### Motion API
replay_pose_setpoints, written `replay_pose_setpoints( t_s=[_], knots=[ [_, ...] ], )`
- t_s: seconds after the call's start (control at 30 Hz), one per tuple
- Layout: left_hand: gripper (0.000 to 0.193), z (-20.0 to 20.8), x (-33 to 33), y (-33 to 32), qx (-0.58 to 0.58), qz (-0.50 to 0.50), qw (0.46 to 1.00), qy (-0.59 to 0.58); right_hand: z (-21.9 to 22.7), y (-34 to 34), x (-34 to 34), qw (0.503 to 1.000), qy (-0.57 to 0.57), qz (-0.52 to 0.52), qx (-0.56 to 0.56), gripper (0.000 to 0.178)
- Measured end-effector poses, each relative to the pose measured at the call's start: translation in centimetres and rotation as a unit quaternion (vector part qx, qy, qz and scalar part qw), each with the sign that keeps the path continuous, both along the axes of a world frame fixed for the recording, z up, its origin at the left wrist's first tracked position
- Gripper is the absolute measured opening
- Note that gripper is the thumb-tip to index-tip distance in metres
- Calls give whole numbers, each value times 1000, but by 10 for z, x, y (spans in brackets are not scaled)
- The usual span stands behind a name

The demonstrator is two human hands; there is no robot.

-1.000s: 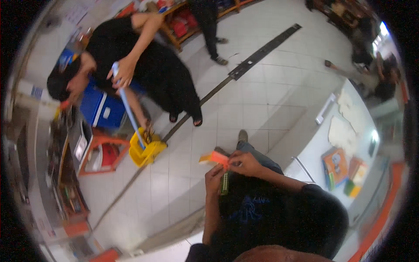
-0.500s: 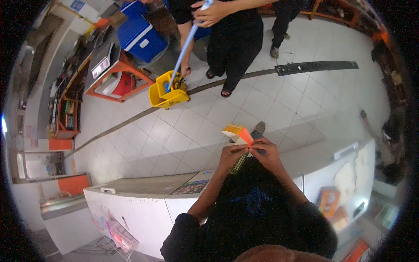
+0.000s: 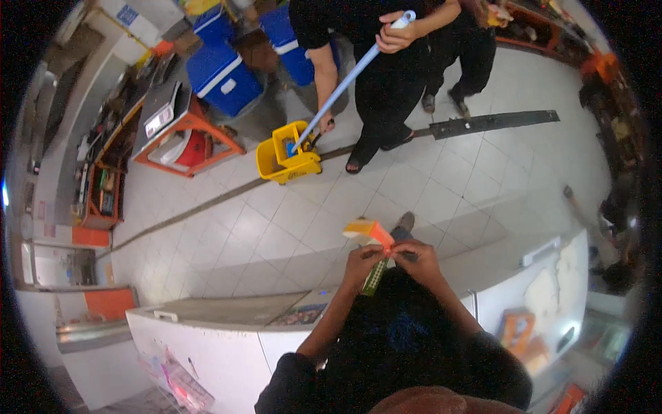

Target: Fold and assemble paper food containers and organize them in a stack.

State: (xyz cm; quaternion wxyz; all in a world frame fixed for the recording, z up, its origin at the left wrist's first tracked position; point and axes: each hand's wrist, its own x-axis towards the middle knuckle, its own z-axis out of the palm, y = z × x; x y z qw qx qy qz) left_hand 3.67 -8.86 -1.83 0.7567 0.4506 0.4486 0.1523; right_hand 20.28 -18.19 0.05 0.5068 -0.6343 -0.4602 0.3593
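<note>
In front of my dark shirt, both hands meet at a bent orange-and-yellow strip (image 3: 376, 232), perhaps paper or ribbon. The fingertips of my left hand (image 3: 363, 265) are closed in a pinch at its lower end. My right hand (image 3: 416, 260) pinches the same spot from the other side. The strip's loose end curls up and to the left, past my fingers. Below the pinch hangs a green-and-white patterned piece (image 3: 374, 277); whether it is joined to the strip is hidden by my fingers.
Behind me runs a white chest freezer (image 3: 200, 345). Ahead, a person in black (image 3: 383, 90) holds a blue mop handle (image 3: 345, 84) in a yellow mop bucket (image 3: 289, 164). Blue coolers (image 3: 224, 79) and an orange-framed table (image 3: 186, 131) stand at the left. Another person (image 3: 465, 62) stands farther right.
The mopping person and the yellow bucket have shifted right in view, and the mop handle leans more. The second person shows more fully. My hands keep pinching the strip, slightly lower in view.
</note>
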Motion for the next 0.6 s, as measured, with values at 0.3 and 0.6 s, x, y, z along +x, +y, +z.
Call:
replay_pose_setpoints(
  t_s=[0.3, 0.6],
  knots=[
    [19, 7, -24, 8, 107, 15, 992, -69, 17, 10, -31, 997, -55, 3, 62, 15],
    [24, 51, -80, 31, 65, -7, 997, 31, 39, 18, -92, 994, -96, 6, 56, 19]
  ],
)
